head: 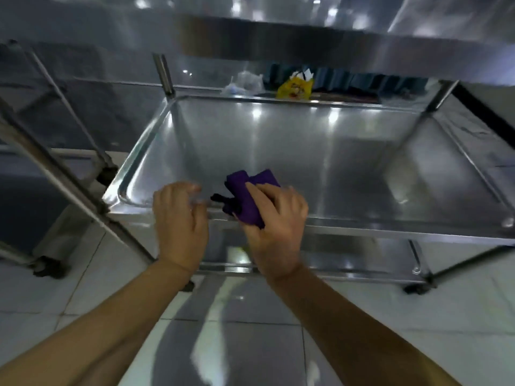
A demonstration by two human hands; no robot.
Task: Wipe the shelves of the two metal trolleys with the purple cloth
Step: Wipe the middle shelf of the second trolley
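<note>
Now right hand (276,221) grips purple cloth (246,195) over shelf (390,232) rim; left hand (178,218) relaxed alongside.

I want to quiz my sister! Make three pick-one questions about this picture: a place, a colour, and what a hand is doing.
1. Where is the folded purple cloth?
A) on the floor
B) at the near edge of the shiny metal trolley's middle shelf
C) on the top shelf

2. What colour is the crinkly plastic bag behind the trolley?
A) red
B) green
C) yellow

3. What is the right hand doing?
A) gripping the cloth
B) hanging empty
C) waving

1 B: it's at that shelf's front rim. 2 C: bright yellow. 3 A: fingers curl round the cloth.
</note>
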